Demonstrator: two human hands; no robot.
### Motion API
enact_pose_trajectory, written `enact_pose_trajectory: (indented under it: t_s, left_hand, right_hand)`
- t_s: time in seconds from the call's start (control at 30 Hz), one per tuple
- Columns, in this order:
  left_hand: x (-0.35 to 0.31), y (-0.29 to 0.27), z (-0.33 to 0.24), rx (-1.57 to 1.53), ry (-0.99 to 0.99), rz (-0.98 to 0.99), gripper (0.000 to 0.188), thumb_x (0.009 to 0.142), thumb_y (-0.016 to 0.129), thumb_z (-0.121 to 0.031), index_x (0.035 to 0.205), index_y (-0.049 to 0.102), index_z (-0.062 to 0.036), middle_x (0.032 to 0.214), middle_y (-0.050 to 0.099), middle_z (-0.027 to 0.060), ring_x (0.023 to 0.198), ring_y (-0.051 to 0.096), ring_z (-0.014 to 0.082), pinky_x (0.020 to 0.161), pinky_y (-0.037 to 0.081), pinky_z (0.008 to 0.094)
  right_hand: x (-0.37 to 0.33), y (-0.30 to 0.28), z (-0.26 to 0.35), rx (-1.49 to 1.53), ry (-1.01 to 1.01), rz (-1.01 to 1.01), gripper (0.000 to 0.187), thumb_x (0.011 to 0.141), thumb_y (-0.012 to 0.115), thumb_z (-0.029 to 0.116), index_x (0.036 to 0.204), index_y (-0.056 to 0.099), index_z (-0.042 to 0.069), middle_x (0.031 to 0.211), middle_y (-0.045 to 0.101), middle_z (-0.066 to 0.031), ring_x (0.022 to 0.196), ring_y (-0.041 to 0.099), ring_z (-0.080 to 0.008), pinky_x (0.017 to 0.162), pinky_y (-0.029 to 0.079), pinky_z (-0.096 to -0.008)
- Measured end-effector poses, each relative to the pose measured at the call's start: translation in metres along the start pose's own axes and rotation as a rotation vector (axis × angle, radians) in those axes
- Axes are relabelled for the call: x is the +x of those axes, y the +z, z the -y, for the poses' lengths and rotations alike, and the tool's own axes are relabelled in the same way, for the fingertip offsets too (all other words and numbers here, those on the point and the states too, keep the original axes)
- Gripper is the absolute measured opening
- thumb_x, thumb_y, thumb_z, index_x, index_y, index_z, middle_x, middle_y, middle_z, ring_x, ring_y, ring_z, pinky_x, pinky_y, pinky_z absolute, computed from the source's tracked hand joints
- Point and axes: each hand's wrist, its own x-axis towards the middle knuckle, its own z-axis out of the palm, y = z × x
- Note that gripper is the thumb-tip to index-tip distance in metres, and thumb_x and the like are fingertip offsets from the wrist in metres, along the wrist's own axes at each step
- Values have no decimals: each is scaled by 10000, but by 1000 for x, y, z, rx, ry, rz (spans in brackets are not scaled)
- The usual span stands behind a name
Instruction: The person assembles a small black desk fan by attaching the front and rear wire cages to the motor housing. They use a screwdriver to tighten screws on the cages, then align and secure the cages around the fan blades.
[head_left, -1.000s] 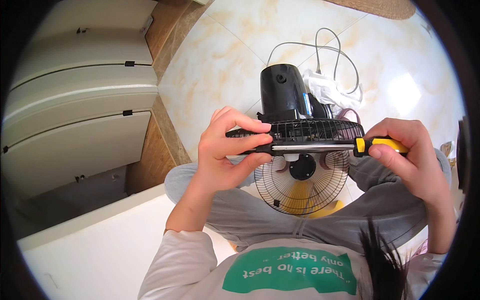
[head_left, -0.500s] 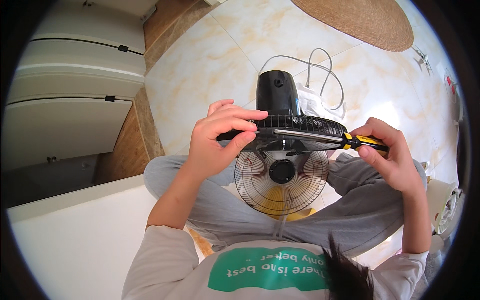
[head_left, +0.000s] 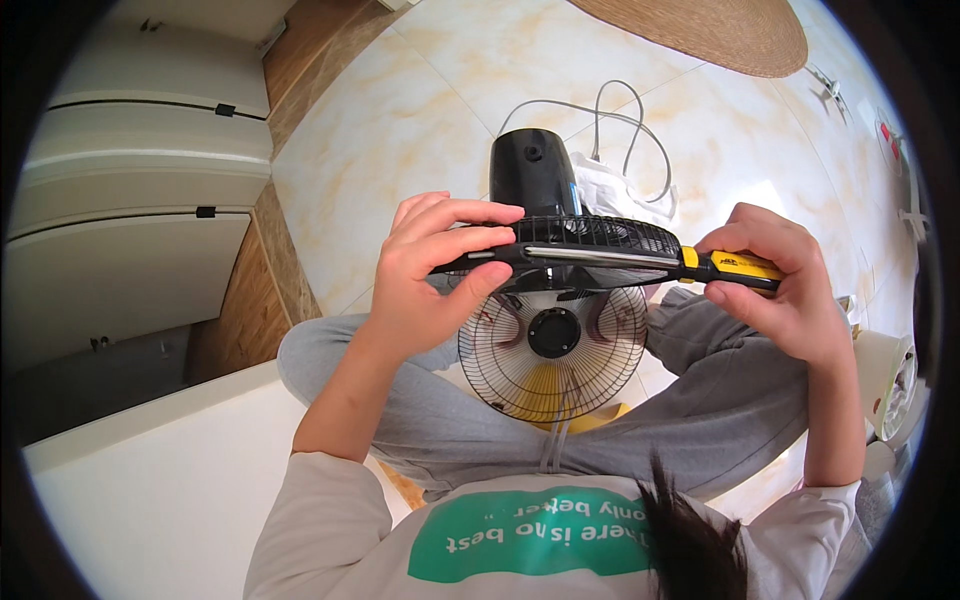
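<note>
A black electric fan is between my legs, its motor housing pointing away from me. Its wire front grille with a round dark centre faces my lap. My left hand grips the left side of the fan's rim, fingers on top and thumb on the near side. My right hand is wrapped round the yellow and black handle of a screwdriver. The long metal shaft lies nearly level along the rim, its tip close to my left fingertips. I cannot tell what exactly the tip touches.
A grey cord loops over the marble-look floor beside a white cloth or bag. A woven round mat lies at the far right. Pale cabinets line the left, and a white container stands at right.
The whole scene has shifted slightly left and up in view. The screwdriver shaft lies a little closer against the rim; both hands keep their holds.
</note>
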Motion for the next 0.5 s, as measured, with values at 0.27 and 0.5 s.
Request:
enact_pose_trajectory:
  t_s: [0.27,0.5]
  left_hand:
    - [5,-5,-1,-144,-77,60,207,762,785,-95,956,766,-25,1121,726,72,948,626,220,942,433,365]
    - [7,-6,2,-111,-31,73,208,769,781,-92,963,763,-19,1115,727,78,947,628,222,921,448,360]
  right_hand:
    - [3,-4,6,395,556,157,209,901,747,175,912,706,-30,804,622,-20,703,515,-62,607,407,-237]
    - [2,7,1,-14,-39,-26,210,813,794,101,928,645,9,821,574,-61,733,567,-172,652,453,-286]
